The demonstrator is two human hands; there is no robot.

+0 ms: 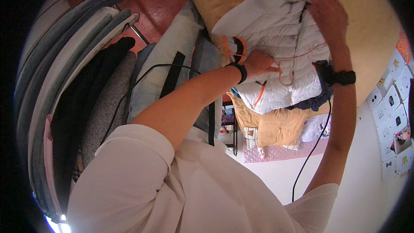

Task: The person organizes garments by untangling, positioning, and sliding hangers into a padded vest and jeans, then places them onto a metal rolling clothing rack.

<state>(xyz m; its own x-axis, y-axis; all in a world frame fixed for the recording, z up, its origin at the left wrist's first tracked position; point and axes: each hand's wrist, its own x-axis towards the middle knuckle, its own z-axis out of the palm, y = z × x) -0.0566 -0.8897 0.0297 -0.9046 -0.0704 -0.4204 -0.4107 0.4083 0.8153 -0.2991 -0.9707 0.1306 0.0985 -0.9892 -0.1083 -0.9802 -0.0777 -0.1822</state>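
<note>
A white quilted puffer jacket point(284, 42) with orange trim and dark details lies bunched before me over a tan cover. My right hand point(330, 17) grips its upper right edge, near a dark-marked seam. Lower left, over the middle of the jacket, my left hand point(260, 63) has thumb and fingers close together at a thin pinkish cord point(286, 82); the exact hold is partly hidden. An orange zip or strip point(260, 93) shows on the lower part of the jacket. A dark bunched cloth point(307, 103) lies under its lower right edge.
Jeans point(158, 61) and several hanging garments point(64, 55) crowd the left. The tan bedding point(372, 22) spreads on the right. Below are a tan pillow point(281, 129) and a pink quilted mat point(291, 152). Black cables point(310, 158) pass by both arms. White storage cubes point(385, 129) stand far right.
</note>
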